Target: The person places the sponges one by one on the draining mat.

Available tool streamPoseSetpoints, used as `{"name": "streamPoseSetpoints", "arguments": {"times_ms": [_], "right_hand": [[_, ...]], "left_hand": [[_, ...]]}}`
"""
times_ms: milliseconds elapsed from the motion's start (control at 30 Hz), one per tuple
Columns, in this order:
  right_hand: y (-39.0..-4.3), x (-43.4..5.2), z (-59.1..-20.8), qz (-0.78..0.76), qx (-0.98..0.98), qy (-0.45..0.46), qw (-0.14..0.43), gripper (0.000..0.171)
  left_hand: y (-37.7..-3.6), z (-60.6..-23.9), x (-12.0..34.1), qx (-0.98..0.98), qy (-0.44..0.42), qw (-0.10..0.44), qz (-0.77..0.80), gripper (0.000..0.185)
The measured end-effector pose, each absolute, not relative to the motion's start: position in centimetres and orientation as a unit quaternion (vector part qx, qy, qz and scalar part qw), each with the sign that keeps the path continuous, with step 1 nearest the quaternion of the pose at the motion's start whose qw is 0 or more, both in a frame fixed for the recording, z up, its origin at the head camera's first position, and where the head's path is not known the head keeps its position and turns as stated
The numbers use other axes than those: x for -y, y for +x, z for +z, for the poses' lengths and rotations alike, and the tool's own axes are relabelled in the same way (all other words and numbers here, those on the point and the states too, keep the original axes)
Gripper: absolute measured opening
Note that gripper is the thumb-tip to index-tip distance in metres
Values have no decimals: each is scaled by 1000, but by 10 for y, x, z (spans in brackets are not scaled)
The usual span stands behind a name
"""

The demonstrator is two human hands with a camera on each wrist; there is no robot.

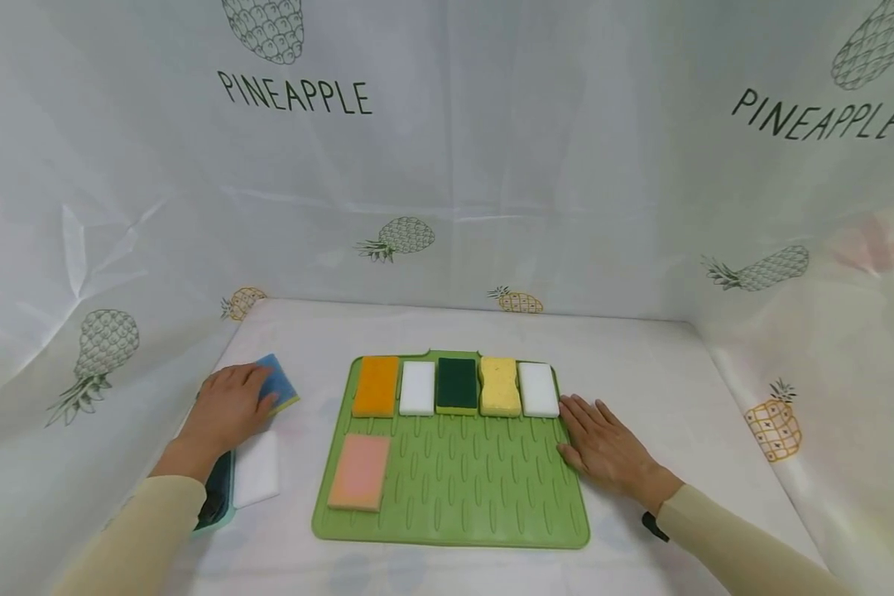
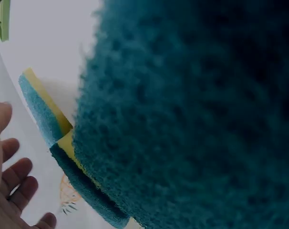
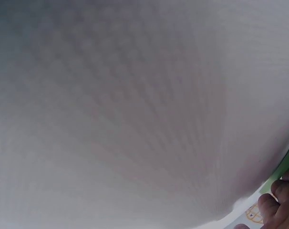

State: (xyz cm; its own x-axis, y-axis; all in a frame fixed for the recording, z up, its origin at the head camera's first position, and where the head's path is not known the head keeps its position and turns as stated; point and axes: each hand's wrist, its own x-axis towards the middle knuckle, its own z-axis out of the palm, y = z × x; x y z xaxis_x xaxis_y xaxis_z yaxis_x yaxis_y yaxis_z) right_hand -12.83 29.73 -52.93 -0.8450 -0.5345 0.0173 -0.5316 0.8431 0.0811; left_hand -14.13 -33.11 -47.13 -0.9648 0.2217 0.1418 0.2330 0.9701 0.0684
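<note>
Both hands lie low on the desk [image 1: 641,348], one on each side of a green mat [image 1: 477,488]. On the left, the left hand [image 1: 227,407] rests on a blue sponge [image 1: 281,382] with a yellow underside, and the fingers bend over its near edge and hold it. This sponge lies on the desk, just beside the left edge of the mat. Under the left wrist there is a dark teal sponge [image 1: 216,492], and a white sponge [image 1: 257,469] lies touching it.

On the mat, the back row has an orange sponge [image 1: 376,386], a white block [image 1: 417,387], a dark green sponge [image 1: 457,384], a yellow sponge [image 1: 500,386] and another white block [image 1: 539,389]. A pink sponge [image 1: 360,471] lies alone in front.

On the right, the right hand [image 1: 603,447] lies flat with straight fingers at the right edge of the mat and holds nothing.
</note>
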Motion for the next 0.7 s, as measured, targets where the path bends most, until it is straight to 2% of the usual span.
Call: {"name": "streamPoseSetpoints", "arguments": {"times_ms": [300, 500, 700], "right_hand": [[-128, -297, -530, -36, 960, 277, 17, 73], [-127, -297, -530, -32, 961, 275, 15, 73], [-127, -297, -529, -30, 961, 274, 12, 73]], "left_hand": [[-142, -478, 333, 995, -89, 26, -21, 63], [-142, -481, 334, 997, -74, 26, -20, 60], [-144, -480, 332, 998, -61, 14, -12, 69]]}}
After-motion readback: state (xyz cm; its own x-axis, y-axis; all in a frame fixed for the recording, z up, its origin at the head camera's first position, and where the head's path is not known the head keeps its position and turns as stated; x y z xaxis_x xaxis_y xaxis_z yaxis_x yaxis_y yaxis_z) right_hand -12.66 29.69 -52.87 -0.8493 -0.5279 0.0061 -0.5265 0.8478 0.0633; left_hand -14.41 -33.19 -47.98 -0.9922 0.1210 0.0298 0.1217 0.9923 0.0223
